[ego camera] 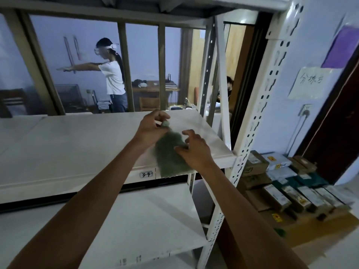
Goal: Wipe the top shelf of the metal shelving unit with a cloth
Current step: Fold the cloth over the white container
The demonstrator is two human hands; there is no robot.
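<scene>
Green cloth (171, 154) lies lengthwise front-to-back, draped over shelf (68, 144) edge: left hand (152, 128) pinches far end, right hand (196, 150) pinches near-right edge.

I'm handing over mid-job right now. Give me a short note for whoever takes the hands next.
Left hand: pinches the far end of the green cloth.
Right hand: fingers curled on the cloth's near right edge.
Cloth: bunched at the right front of the shelf, its lower part hanging over the edge beside the "3-4" label.
Done: cloth brought to the shelf.
Left: spread it flat and wipe the shelf; no wiped area can be told.
</scene>
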